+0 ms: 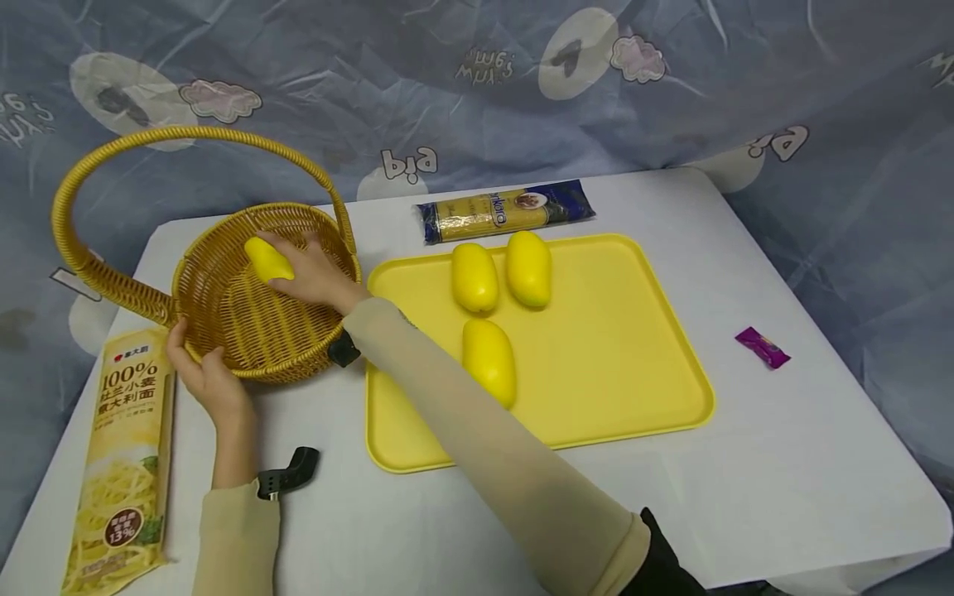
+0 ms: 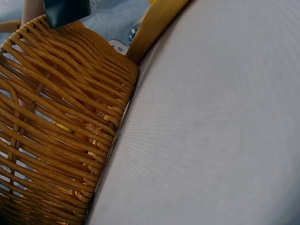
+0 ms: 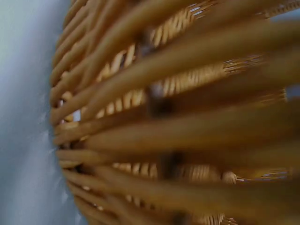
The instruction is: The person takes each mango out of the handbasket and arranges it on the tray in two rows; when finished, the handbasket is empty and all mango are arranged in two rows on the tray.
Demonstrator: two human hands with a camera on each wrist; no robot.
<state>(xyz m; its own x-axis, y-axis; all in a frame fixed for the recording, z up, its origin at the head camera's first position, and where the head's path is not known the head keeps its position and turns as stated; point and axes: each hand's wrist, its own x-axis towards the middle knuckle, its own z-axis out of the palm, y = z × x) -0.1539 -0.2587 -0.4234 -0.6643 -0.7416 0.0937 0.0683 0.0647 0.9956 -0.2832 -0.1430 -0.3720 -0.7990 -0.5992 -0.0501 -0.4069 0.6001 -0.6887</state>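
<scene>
A yellow mango [image 1: 269, 260] is held by my right hand [image 1: 316, 271], which reaches over the near right rim into a wicker basket [image 1: 253, 327]. My left hand [image 1: 211, 382] grips the basket's near left rim, close to the foot of its tall arched handle. On the yellow tray [image 1: 611, 348] lie three more mangoes: two side by side at the back, and one mango [image 1: 488, 360] nearer me, partly covered by my right sleeve. Woven basket wall [image 2: 61, 108] fills much of the left wrist view. In the right wrist view the basket wall [image 3: 197, 108] hides the right hand.
Left of the basket lies a long yellow pasta packet [image 1: 122, 463]. Another spaghetti packet [image 1: 507, 211], blue and gold, is behind the tray. A small purple wrapped sweet [image 1: 763, 348] lies to the right on the white table [image 1: 745, 480]. Patterned cloth hangs behind.
</scene>
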